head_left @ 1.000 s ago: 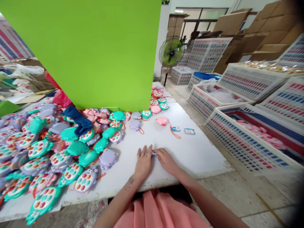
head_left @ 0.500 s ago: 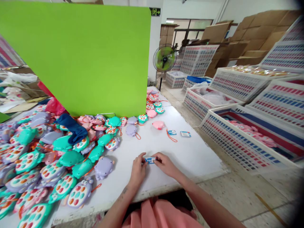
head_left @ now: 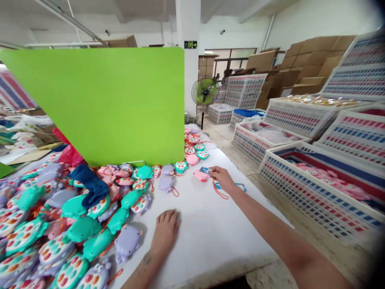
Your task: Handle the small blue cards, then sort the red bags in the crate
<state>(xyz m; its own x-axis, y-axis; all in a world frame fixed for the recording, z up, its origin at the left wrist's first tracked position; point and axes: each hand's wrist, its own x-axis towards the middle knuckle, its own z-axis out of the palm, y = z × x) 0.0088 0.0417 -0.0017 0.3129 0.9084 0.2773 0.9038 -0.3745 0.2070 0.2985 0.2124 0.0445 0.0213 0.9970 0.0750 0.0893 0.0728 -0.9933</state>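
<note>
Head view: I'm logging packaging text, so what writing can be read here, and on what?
"TO", partly covered: blue tag held in the right hand by the pink toy.
Green exit sign on the pillar: too small to read.
Tag on the table: blurred.

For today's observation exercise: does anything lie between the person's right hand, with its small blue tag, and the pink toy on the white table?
Nothing visible does. The right hand holds the blue tag right at the pink toy; whether they touch is unclear.
</note>
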